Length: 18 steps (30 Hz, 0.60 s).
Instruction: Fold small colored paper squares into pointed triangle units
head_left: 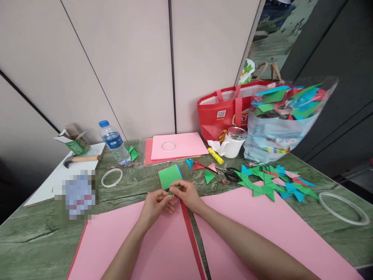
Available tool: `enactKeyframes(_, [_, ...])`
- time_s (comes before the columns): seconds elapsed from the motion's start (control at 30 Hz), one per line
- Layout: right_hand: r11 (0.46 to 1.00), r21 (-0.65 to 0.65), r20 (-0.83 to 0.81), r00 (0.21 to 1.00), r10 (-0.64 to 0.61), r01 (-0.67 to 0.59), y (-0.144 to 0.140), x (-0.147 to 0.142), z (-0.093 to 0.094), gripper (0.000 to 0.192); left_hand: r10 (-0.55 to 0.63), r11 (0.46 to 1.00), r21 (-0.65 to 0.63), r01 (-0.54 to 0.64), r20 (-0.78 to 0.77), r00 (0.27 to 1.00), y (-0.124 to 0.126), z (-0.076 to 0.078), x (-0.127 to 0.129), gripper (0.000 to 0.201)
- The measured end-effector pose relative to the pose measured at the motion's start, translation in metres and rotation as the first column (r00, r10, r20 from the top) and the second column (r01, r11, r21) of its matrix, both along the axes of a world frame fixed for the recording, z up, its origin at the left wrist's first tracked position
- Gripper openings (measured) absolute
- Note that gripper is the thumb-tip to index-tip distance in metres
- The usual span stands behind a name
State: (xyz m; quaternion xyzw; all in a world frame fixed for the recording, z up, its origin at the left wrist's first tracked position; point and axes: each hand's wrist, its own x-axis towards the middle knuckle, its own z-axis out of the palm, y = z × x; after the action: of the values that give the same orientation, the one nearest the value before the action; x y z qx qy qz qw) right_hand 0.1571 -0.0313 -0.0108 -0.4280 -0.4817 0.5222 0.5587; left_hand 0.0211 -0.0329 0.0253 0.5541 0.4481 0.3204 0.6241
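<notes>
My left hand (157, 206) and my right hand (188, 194) meet over the pink paper, fingertips pinched together on a small green piece of paper (171, 191). The fingers hide most of it, so its exact folded shape does not show. Just beyond them lies a stack of square craft paper (169, 177), green on top with a blue edge showing. Under the left forearm spreads a large pink sheet (116, 237) with a red one beneath. Another large pink sheet (250, 221) lies under the right forearm.
Folded paper points (262, 182) sit at the right, by black-handled scissors (231, 174) and a glue stick (215, 155). Behind stand a white mug (231, 146), a red bag (211, 120) and a plastic bag (268, 136). A water bottle (114, 143), white ring (112, 178) and hammer (84, 158) are left.
</notes>
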Motion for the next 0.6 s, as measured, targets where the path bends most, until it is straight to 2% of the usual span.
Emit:
enactKeyframes(0.17, [1.0,0.017,0.024,1.0,0.013,-0.013,-0.001,0.0,0.003,0.015,0.027,0.996,0.09,-0.019,-0.08,0.996,-0.001,-0.003,0.001,0.021])
enactKeyframes(0.33, [0.991,0.135,0.172,0.985,-0.013,-0.011,-0.007,-0.001,0.008,0.011,0.069,0.981,0.194,-0.03,-0.197,0.978,-0.006,-0.004,0.003,0.019])
enactKeyframes(0.5, [0.986,0.162,0.217,0.976,-0.011,-0.025,-0.009,0.001,0.01,0.014,0.013,0.98,0.196,0.022,-0.178,0.984,-0.009,0.003,0.005,0.021])
enactKeyframes(0.6, [0.992,0.123,0.172,0.983,-0.057,0.036,-0.008,0.0,0.009,0.014,0.002,0.987,0.161,0.02,-0.139,0.99,-0.008,0.003,0.005,0.021])
